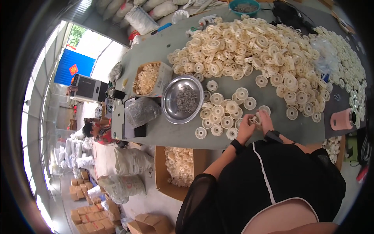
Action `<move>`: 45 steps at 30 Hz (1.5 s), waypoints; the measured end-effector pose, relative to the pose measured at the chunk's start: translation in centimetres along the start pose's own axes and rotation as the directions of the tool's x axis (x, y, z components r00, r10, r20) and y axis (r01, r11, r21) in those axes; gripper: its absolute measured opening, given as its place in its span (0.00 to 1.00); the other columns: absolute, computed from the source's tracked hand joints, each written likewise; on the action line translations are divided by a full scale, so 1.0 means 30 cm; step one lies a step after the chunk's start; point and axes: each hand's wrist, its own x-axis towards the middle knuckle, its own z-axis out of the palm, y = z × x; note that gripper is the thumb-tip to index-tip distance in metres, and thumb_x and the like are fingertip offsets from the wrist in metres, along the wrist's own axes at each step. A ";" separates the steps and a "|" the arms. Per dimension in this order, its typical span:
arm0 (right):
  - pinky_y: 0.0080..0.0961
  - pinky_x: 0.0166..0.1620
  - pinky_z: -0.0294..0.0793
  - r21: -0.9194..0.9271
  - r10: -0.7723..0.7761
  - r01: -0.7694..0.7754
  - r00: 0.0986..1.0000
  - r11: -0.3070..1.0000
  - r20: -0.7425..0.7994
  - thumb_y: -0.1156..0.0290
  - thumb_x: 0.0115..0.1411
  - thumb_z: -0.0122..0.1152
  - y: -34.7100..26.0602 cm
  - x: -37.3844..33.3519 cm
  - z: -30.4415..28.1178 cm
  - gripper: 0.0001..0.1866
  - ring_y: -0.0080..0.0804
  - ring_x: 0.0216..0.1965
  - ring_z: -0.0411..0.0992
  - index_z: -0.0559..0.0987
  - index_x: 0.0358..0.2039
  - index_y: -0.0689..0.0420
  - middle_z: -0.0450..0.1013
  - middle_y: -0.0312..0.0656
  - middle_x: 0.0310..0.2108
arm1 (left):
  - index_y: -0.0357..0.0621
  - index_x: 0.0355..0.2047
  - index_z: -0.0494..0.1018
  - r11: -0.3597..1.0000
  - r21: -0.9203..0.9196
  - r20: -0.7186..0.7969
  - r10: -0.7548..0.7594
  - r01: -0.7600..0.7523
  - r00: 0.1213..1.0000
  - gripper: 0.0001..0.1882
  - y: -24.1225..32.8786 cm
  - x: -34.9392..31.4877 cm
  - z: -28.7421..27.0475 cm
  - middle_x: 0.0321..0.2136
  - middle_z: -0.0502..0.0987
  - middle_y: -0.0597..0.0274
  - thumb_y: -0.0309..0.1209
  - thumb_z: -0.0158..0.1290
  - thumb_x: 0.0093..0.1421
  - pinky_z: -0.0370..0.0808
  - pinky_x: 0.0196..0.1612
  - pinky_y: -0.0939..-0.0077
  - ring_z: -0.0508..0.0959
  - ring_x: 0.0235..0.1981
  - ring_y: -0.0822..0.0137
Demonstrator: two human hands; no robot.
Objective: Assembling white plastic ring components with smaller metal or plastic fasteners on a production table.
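Note:
Close to the table's near edge, my left hand [245,130] and my right hand [266,121] meet with fingers closed round a cream plastic wheel-shaped part [255,120]. My fingers hide much of that part. Just left of my hands lies a small group of similar round cream parts [217,110], some overlapping. Beyond them stands a shiny metal bowl [168,102] with small grey metal pieces [187,100] in it. A large heap of the cream parts [249,46] spreads over the far side of the table.
A carton of small cream pieces [165,78] and a clear plastic bag [142,112] stand left of the bowl. At right are a pink cup [341,119] and more pale parts [346,62]. An open cardboard box [161,171] sits below the table's near edge. A teal basin [244,11] is at the back.

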 end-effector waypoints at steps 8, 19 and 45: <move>0.23 0.46 0.61 -0.262 -0.347 0.346 0.937 0.901 0.044 0.69 0.55 0.48 -0.131 -0.019 0.078 0.15 0.28 0.40 0.65 0.68 0.43 0.60 0.68 0.39 0.39 | 0.39 0.42 0.65 0.480 -0.764 0.419 -0.137 0.431 0.897 0.16 -0.090 0.038 -0.045 0.35 0.71 0.61 0.28 0.45 0.52 0.70 0.39 0.73 0.72 0.36 0.67; 0.14 0.34 0.65 -0.150 0.005 -0.007 1.000 0.989 -0.013 0.64 0.59 0.45 0.040 0.072 -0.001 0.13 0.18 0.31 0.66 0.73 0.37 0.59 0.69 0.34 0.30 | 0.43 0.27 0.70 0.068 -0.996 -0.065 -0.132 -0.057 0.989 0.09 -0.271 0.015 -0.433 0.29 0.72 0.61 0.34 0.44 0.51 0.67 0.33 0.72 0.70 0.32 0.64; 0.22 0.37 0.68 -0.199 0.116 -0.080 0.977 0.977 0.176 0.66 0.50 0.57 0.013 0.040 0.540 0.21 0.25 0.33 0.68 0.67 0.44 0.62 0.69 0.39 0.31 | 0.40 0.30 0.67 0.970 -0.140 0.002 -0.199 0.197 0.980 0.08 -0.238 0.108 -0.601 0.24 0.71 0.63 0.29 0.49 0.50 0.69 0.26 0.81 0.72 0.24 0.73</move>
